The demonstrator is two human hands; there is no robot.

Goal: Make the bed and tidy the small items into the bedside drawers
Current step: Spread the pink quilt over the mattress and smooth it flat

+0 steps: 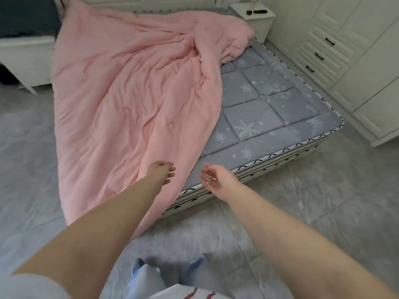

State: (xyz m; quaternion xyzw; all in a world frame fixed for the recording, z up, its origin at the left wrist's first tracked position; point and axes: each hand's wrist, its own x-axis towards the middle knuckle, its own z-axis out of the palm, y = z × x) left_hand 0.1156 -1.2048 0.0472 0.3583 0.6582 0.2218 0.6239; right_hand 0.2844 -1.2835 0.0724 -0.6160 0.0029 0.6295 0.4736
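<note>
I see both hands loose and holding nothing: left hand (160, 171) over the pink quilt (133, 100), right hand (217, 178) above the bare mattress (269, 108) at the bed's foot, the quilt bunched leftward.

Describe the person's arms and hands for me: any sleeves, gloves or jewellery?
Both forearms are bare, and so are the left hand and right hand: no gloves, rings, watch or bracelets visible. A pale, soft-looking sleeve shows only at the upper left arm, near the bottom edge of the head view.
</note>
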